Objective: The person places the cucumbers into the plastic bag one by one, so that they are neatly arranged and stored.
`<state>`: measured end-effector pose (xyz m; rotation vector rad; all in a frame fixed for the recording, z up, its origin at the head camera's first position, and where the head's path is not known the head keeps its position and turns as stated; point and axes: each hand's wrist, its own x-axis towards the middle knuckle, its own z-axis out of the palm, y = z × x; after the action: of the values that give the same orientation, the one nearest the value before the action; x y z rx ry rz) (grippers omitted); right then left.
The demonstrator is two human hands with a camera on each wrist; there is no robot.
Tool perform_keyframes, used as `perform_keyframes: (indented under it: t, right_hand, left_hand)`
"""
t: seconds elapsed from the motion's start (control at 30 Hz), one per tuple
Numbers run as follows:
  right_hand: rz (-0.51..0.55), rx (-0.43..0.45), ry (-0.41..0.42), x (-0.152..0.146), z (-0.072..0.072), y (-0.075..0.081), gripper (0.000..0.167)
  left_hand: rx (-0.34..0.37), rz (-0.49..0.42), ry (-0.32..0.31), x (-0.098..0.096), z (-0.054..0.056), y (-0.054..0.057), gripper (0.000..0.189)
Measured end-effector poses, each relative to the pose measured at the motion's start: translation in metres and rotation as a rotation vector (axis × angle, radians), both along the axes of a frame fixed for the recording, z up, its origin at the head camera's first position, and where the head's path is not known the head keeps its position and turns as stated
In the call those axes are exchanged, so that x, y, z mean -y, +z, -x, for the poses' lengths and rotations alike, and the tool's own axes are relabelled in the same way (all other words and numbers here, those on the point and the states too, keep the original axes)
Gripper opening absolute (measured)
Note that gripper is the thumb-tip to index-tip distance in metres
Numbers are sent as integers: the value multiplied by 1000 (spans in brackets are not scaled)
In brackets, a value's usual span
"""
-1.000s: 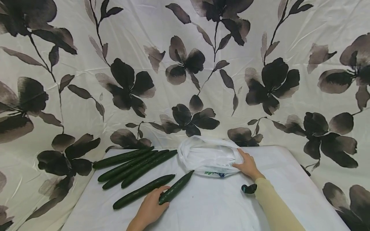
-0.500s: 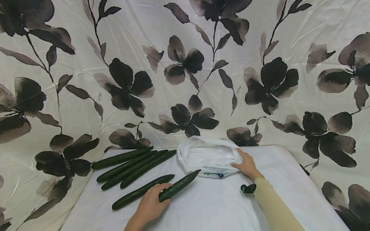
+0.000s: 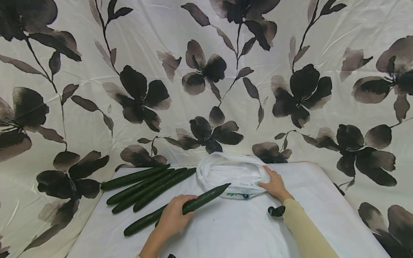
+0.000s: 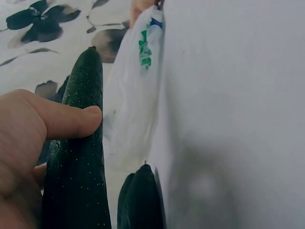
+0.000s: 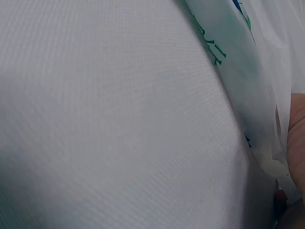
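Observation:
My left hand (image 3: 175, 216) grips a long dark green cucumber (image 3: 208, 199), thumb on one side and fingers round the other. The cucumber slants up to the right, its tip overlapping the front of a white plastic bag (image 3: 206, 173) in the head view. In the left wrist view the thumb lies across the cucumber (image 4: 78, 167). My right hand (image 3: 276, 184) holds the bag's right edge, and the bag's mouth gapes toward me. Only part of that hand (image 5: 298, 129) shows beside the bag (image 5: 238, 76) in the right wrist view.
Another cucumber (image 3: 138, 225) lies on the white-covered table (image 3: 238, 233), partly behind my left hand. Several more cucumbers (image 3: 164, 190) lie side by side at the back left. A flower-patterned cloth (image 3: 206, 96) hangs behind the table. A black wrist device (image 3: 276, 211) sits at my right wrist.
My left hand has raised the cucumber and carried it up and to the right, toward the bag. The right hand keeps its place at the bag's edge.

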<state>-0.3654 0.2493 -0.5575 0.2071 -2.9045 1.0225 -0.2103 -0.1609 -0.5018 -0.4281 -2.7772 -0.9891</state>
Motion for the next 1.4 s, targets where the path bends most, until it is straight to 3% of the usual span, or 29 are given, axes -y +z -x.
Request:
perform_keyframes:
  t: [0.4,0.73,0.93,1.17,1.4]
  right_hand:
    - [-3,19,-12,0,0,0,88]
    - [-5,42,-33,1,0,-2,90]
    - [5,33,-21,1,1,-2,90]
    - [28,9,-19,-1,4,-4,90]
    - [31,13,-29,-1,4,-5,88]
  left_hand:
    - [-159,67,-44,-25,33,13,50]
    - [-272,100,-150,-51,61,28,52]
    - [-323,113,-205,-66,76,28,50]
    - [-324,109,-287,-85,96,29,52]
    - [-279,97,-292,-101,121,28,49]
